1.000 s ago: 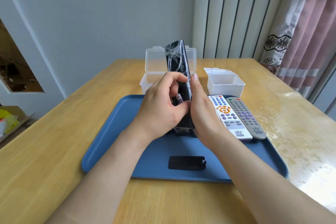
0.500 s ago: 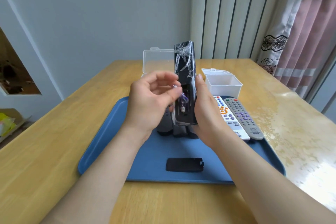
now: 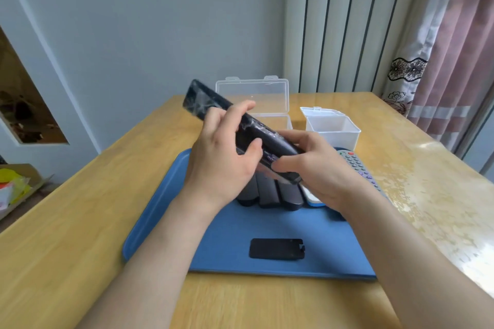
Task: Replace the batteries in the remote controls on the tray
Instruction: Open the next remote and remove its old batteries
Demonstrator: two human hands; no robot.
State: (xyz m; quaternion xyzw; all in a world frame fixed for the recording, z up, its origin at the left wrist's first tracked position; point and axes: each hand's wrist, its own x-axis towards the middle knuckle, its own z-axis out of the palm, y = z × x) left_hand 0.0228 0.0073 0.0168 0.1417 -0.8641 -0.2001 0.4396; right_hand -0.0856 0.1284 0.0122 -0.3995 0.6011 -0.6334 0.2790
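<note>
black remote (image 3: 203, 103), wrapped in crinkled clear film, is held tilted above the far half of the blue tray (image 3: 165, 222), its top end raised toward the far left corner. the left hand (image 3: 222, 165) curls round its middle. the right hand (image 3: 318, 173) pinches the lower end, where the battery bay seems to be open. the battery cover (image 3: 276, 248) lies by the tray's near edge. the remote looks light and stiff, but the film is probably slick, so it is best gripped by the long side edges, not the faces.
</note>
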